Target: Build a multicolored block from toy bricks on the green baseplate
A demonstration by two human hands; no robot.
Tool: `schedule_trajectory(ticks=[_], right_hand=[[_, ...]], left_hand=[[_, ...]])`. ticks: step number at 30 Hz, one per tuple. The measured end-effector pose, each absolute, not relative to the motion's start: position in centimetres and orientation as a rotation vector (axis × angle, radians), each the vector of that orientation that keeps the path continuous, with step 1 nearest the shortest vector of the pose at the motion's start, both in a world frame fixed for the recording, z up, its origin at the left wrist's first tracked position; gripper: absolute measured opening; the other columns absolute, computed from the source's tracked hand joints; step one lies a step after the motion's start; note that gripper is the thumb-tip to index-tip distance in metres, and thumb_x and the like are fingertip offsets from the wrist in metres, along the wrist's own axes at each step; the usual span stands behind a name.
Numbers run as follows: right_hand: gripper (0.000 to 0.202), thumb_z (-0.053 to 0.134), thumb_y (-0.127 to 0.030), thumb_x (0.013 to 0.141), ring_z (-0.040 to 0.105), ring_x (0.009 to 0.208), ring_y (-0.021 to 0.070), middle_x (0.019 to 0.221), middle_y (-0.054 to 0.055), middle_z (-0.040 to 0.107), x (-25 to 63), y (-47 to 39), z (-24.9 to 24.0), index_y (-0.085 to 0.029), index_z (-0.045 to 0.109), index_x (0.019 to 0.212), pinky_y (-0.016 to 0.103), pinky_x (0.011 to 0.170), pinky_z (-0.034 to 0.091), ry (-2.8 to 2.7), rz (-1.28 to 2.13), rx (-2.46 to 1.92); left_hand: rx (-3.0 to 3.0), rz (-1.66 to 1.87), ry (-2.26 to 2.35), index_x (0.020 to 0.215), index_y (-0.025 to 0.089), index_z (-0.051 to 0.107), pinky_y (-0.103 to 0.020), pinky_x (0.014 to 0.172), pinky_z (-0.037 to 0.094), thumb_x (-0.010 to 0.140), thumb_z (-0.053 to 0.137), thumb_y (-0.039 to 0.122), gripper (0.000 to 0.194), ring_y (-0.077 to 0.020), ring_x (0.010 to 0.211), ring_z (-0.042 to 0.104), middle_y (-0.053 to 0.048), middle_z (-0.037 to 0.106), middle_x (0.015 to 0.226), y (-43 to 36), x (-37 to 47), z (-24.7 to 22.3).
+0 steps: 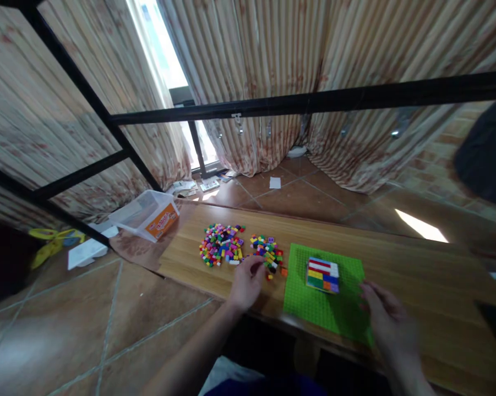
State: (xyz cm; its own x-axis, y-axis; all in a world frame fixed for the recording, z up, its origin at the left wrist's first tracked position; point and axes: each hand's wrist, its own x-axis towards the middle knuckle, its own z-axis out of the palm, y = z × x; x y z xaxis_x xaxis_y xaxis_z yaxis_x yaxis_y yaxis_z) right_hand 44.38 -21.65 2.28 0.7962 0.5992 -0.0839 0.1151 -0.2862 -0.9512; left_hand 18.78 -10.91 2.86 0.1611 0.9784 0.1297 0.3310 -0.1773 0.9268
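A green baseplate [350, 267] lies on the wooden table, bearing a low block of coloured bricks [322, 275] with red, white, yellow, green and blue on top. Left of it are a smaller pile of loose bricks [268, 250] and a larger pile [221, 245]. My left hand [248, 283] is at the near edge of the smaller pile, its fingers curled; whether a brick is between them is too small to tell. Over the baseplate's right edge is my right hand [390, 319], blurred, with its fingertips close together and their contents unclear.
The wooden table [421, 275] runs left to right. A clear plastic box with an orange label [148, 214] stands beyond its left end. A black metal frame [272, 104] crosses in front of striped curtains [264, 55]. Papers [274, 182] lie on the tiled floor.
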Motion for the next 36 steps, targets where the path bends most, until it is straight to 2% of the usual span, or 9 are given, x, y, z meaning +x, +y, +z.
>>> schedule_trajectory(ticks=[3, 7, 11, 16, 21, 27, 31, 36], right_hand=[[0.055, 0.061, -0.059, 0.070, 0.067, 0.085, 0.0274, 0.099, 0.012, 0.073, 44.2, -23.4, 2.6, -0.015, 0.071, 0.101, 0.037, 0.073, 0.051, -0.576, 0.546, -1.940], [0.054, 0.057, -0.061, 0.068, 0.066, 0.097, 0.0337, 0.102, 0.011, 0.073, 43.4, -24.7, 3.4, -0.020, 0.072, 0.099, 0.043, 0.079, 0.049, -0.661, 0.573, -2.084], [0.056, 0.054, -0.065, 0.064, 0.068, 0.087, 0.0346, 0.098, 0.009, 0.074, 42.8, -25.3, 3.6, -0.023, 0.072, 0.095, 0.042, 0.068, 0.051, -0.786, 0.570, -2.180], [0.055, 0.055, -0.070, 0.065, 0.070, 0.077, 0.0313, 0.103, 0.007, 0.074, 42.1, -25.7, 1.3, -0.028, 0.073, 0.097, 0.039, 0.056, 0.053, -1.001, 0.611, -2.175], [0.042, 0.056, -0.062, 0.074, 0.070, 0.087, 0.0266, 0.098, 0.005, 0.074, 38.2, -24.6, -0.5, -0.028, 0.073, 0.090, 0.037, 0.072, 0.057, -1.343, 0.613, -1.887], [0.029, 0.048, -0.044, 0.089, 0.066, 0.096, 0.0221, 0.103, 0.007, 0.070, 32.3, -21.3, 1.1, -0.024, 0.069, 0.097, 0.037, 0.086, 0.053, -1.631, 0.570, -1.615], [0.028, 0.047, -0.038, 0.090, 0.063, 0.101, 0.0236, 0.106, 0.008, 0.068, 30.6, -19.4, 1.5, -0.022, 0.067, 0.101, 0.043, 0.091, 0.050, -1.763, 0.525, -1.574], [0.025, 0.047, -0.033, 0.090, 0.062, 0.104, 0.0235, 0.109, 0.008, 0.067, 30.2, -18.8, 0.8, -0.023, 0.065, 0.105, 0.043, 0.092, 0.049, -1.836, 0.510, -1.547]], left_hand=[[1.725, 1.008, 1.347, 0.095, 0.017, 0.067, -0.029, 0.079, 0.051, 0.082, 0.056, 0.014, 0.017, -0.0176, 0.086, 0.064, -0.007, 0.068, 0.094, -12.4, 16.2, 1.9], [1.854, 0.939, 1.355, 0.095, 0.016, 0.067, -0.026, 0.070, 0.049, 0.082, 0.054, 0.012, 0.019, -0.0162, 0.078, 0.061, -0.007, 0.066, 0.088, -13.2, 15.4, 1.6], [1.915, 0.912, 1.366, 0.095, 0.017, 0.066, -0.026, 0.068, 0.047, 0.083, 0.052, 0.012, 0.020, -0.0152, 0.074, 0.058, -0.006, 0.064, 0.086, -12.9, 16.0, 2.0], [1.924, 0.908, 1.380, 0.095, 0.018, 0.065, -0.026, 0.071, 0.048, 0.082, 0.052, 0.011, 0.020, -0.0158, 0.077, 0.058, -0.005, 0.063, 0.086, -12.9, 15.5, 2.0], [1.867, 0.988, 1.386, 0.095, 0.018, 0.064, -0.027, 0.075, 0.049, 0.083, 0.052, 0.010, 0.019, -0.0162, 0.082, 0.061, -0.006, 0.064, 0.091, -13.0, 14.1, 1.9], [1.826, 1.050, 1.519, 0.093, 0.018, 0.065, -0.026, 0.075, 0.048, 0.086, 0.052, 0.013, 0.015, -0.0154, 0.081, 0.060, -0.004, 0.064, 0.088, -12.0, 12.4, 1.7], [1.773, 1.115, 1.640, 0.094, 0.018, 0.065, -0.025, 0.072, 0.048, 0.085, 0.053, 0.013, 0.016, -0.0142, 0.079, 0.059, -0.003, 0.062, 0.088, -10.9, 11.2, 1.5], [1.798, 1.193, 1.710, 0.098, 0.018, 0.066, -0.026, 0.075, 0.049, 0.083, 0.055, 0.011, 0.019, -0.0136, 0.080, 0.059, -0.004, 0.062, 0.096, -8.1, 9.7, 1.9]])
